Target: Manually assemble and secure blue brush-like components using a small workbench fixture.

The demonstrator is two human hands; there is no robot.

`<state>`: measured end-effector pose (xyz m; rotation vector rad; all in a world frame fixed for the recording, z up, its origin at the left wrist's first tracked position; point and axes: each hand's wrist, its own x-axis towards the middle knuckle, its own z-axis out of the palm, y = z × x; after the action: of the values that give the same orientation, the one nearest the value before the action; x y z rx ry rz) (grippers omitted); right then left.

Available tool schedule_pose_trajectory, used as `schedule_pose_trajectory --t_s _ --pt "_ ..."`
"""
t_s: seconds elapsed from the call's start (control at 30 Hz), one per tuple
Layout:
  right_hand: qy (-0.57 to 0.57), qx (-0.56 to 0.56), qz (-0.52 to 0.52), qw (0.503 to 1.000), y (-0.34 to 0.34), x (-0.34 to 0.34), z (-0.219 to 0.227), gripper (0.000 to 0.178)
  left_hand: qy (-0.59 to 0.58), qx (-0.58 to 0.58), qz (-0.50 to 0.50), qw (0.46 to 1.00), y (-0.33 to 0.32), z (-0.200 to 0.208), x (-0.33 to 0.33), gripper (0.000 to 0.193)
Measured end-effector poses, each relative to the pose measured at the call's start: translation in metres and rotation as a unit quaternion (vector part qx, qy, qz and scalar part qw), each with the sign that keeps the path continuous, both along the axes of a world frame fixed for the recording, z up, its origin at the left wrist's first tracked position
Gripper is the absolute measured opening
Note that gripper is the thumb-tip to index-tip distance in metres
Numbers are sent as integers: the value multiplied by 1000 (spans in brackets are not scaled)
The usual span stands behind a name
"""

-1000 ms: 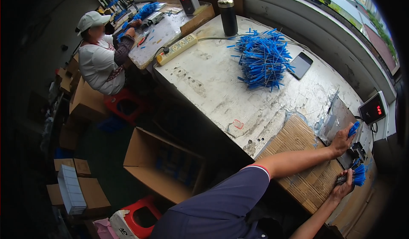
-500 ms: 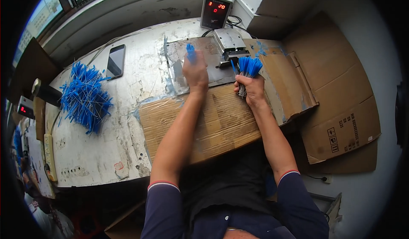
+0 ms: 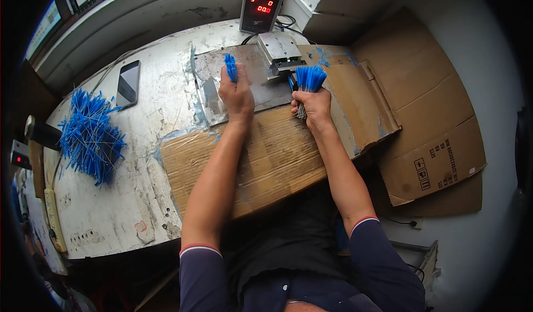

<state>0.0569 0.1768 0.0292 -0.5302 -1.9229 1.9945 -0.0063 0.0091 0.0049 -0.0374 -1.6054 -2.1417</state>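
My left hand (image 3: 237,96) is closed round a small bunch of blue-tipped wires (image 3: 230,67), the blue ends sticking up above the fist. To its right, my right hand (image 3: 315,105) grips a thicker bundle of blue-tipped wires (image 3: 311,77), blue ends up and thin metallic stems showing below the fingers. One blue piece (image 3: 292,82) stands slightly apart at the bundle's left side, close to a metal fixture (image 3: 279,52) on the bench. Both hands are over the near part of a worn metal plate (image 3: 214,92). A loose heap of blue-tipped wires (image 3: 91,137) lies at the left.
Behind the fixture stands a box with a red digital display (image 3: 261,7) and cables. A phone (image 3: 128,83) lies near the heap, beside a dark cylinder (image 3: 43,133). Flattened cardboard (image 3: 244,162) covers the bench's front edge; a large carton (image 3: 433,117) stands at right.
The whole view has shifted slightly, moving the bench leftward in the picture. The display's red digits have changed. Both hands keep their bunches; the left, blurred before, is now sharper.
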Motion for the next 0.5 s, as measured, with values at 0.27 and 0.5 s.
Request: schedule_pose_trajectory --t_s 0.27,0.5 --pt "-7 -27 17 999 5 0 3 13 151 -306 172 924 0 7 5 13" --pt "-2 -152 39 988 15 7 4 16 138 -484 -19 864 6 6 18 16"
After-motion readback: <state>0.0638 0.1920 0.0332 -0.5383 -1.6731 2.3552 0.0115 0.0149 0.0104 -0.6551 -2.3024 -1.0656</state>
